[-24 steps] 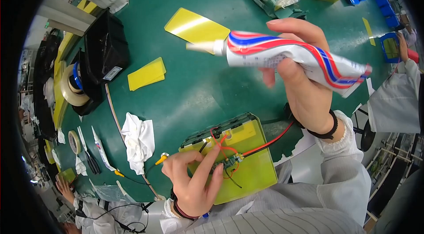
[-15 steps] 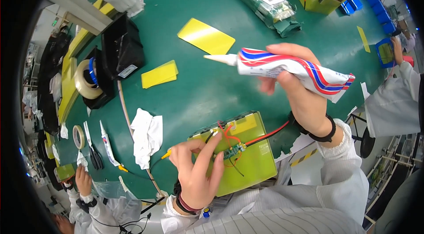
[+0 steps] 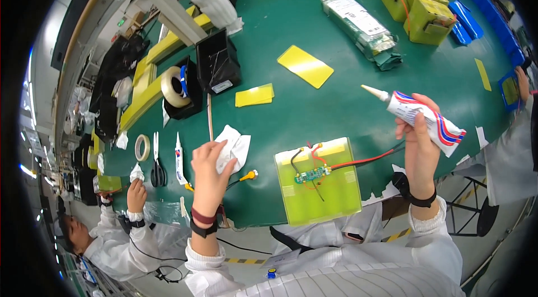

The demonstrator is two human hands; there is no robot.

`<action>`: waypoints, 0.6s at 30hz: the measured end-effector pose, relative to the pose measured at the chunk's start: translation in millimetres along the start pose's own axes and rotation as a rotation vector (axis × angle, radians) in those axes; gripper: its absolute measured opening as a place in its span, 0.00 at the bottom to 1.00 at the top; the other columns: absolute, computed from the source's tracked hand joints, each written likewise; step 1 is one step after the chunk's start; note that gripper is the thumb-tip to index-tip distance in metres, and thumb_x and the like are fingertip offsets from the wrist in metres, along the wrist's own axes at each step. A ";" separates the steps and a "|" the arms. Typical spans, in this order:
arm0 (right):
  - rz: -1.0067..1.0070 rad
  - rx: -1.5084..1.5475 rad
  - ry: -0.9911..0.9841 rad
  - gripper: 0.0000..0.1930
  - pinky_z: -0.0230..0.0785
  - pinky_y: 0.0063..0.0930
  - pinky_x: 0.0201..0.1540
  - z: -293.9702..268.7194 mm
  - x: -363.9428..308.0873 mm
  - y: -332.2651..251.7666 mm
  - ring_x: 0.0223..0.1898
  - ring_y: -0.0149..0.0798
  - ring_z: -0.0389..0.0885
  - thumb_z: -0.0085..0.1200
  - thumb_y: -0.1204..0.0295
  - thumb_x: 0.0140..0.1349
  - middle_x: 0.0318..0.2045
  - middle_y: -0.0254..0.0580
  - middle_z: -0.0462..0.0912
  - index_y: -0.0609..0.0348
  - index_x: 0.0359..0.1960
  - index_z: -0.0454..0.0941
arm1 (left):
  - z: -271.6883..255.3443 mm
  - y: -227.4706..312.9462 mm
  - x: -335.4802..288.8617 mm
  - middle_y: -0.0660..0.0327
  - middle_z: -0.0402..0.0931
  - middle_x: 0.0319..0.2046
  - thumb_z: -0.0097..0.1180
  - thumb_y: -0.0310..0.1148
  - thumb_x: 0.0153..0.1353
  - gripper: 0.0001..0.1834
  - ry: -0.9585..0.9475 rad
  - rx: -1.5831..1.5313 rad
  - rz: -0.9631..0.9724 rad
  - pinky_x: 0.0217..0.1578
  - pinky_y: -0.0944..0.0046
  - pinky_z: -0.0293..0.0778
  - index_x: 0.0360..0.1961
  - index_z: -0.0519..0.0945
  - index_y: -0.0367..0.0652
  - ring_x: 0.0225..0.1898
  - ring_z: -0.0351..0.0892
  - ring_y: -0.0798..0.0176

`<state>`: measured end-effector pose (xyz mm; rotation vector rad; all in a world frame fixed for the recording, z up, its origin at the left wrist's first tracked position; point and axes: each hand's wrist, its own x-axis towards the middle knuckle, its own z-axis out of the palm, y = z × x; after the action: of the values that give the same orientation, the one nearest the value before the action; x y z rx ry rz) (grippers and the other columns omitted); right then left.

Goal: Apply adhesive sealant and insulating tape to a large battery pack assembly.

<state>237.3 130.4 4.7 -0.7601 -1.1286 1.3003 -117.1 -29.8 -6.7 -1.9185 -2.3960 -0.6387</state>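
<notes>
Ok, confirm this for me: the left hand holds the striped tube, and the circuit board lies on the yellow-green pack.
Not quite: the right hand holds the striped tube, as the head view shows. The circuit board does lie on the yellow-green pack.

A green table [image 3: 263, 129] is filling the middle, its surface catching a soft sheen. Toward eleven o'clock, a pale post [image 3: 182, 25] is rising from the table. At ten o'clock a dark flat panel [image 3: 73, 26] is leaning with the lens's bend. Near nine, white strip lights [image 3: 27, 171] are glowing along the blackened rim. At six, grey floor [image 3: 235, 272] is showing below the table's edge, and yellow-and-black striped tape [image 3: 245, 261] is running across it. Close to four, a black stool [image 3: 488, 215] is standing on the floor.
</notes>
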 end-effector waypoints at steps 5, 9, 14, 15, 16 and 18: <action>0.000 0.069 0.011 0.19 0.70 0.22 0.33 -7.3 -5.3 -5.0 0.30 0.30 0.78 0.52 0.65 0.70 0.35 0.45 0.82 0.64 0.57 0.70 | 40.0 -21.9 13.8 0.55 0.77 0.34 0.62 0.24 0.53 0.09 -0.060 0.034 0.073 0.40 0.56 0.65 0.37 0.80 0.40 0.38 0.74 0.50; 0.009 0.058 0.028 0.19 0.70 0.22 0.33 -17.5 -7.6 -5.8 0.30 0.30 0.78 0.53 0.65 0.69 0.34 0.45 0.82 0.64 0.56 0.71 | 10.3 8.0 60.7 0.56 0.78 0.33 0.60 0.20 0.55 0.07 0.192 0.009 0.116 0.37 0.58 0.68 0.35 0.82 0.41 0.34 0.75 0.51; 0.046 0.060 0.070 0.19 0.70 0.22 0.33 -28.1 -4.6 -2.0 0.30 0.29 0.78 0.53 0.65 0.69 0.34 0.44 0.82 0.63 0.56 0.71 | -0.8 76.8 107.4 0.60 0.77 0.33 0.61 0.18 0.51 0.12 0.160 -0.184 0.359 0.38 0.62 0.69 0.36 0.85 0.46 0.36 0.75 0.56; 0.049 0.064 0.072 0.19 0.70 0.22 0.33 -28.2 -4.9 -2.6 0.30 0.29 0.78 0.53 0.65 0.69 0.34 0.44 0.82 0.63 0.56 0.71 | 0.5 85.3 114.6 0.61 0.77 0.34 0.61 0.18 0.50 0.12 0.091 -0.183 0.486 0.39 0.62 0.68 0.35 0.85 0.46 0.37 0.75 0.57; 0.043 0.071 0.077 0.19 0.70 0.22 0.33 -27.5 -5.0 -2.8 0.30 0.29 0.78 0.53 0.65 0.69 0.34 0.45 0.82 0.64 0.55 0.71 | 5.5 90.3 120.9 0.62 0.77 0.34 0.61 0.18 0.49 0.12 -0.005 -0.217 0.528 0.40 0.62 0.68 0.34 0.85 0.46 0.37 0.75 0.58; 0.039 0.077 0.087 0.19 0.70 0.22 0.33 -26.9 -5.6 -2.2 0.30 0.29 0.78 0.54 0.65 0.69 0.34 0.45 0.82 0.64 0.55 0.71 | 21.9 90.6 130.8 0.64 0.77 0.34 0.61 0.18 0.47 0.13 -0.211 -0.272 0.588 0.43 0.62 0.66 0.32 0.85 0.46 0.38 0.75 0.59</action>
<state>263.8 128.8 -3.0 -0.7773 -0.9928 1.3234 -59.7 114.6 34.3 -2.7469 -1.7354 -0.7712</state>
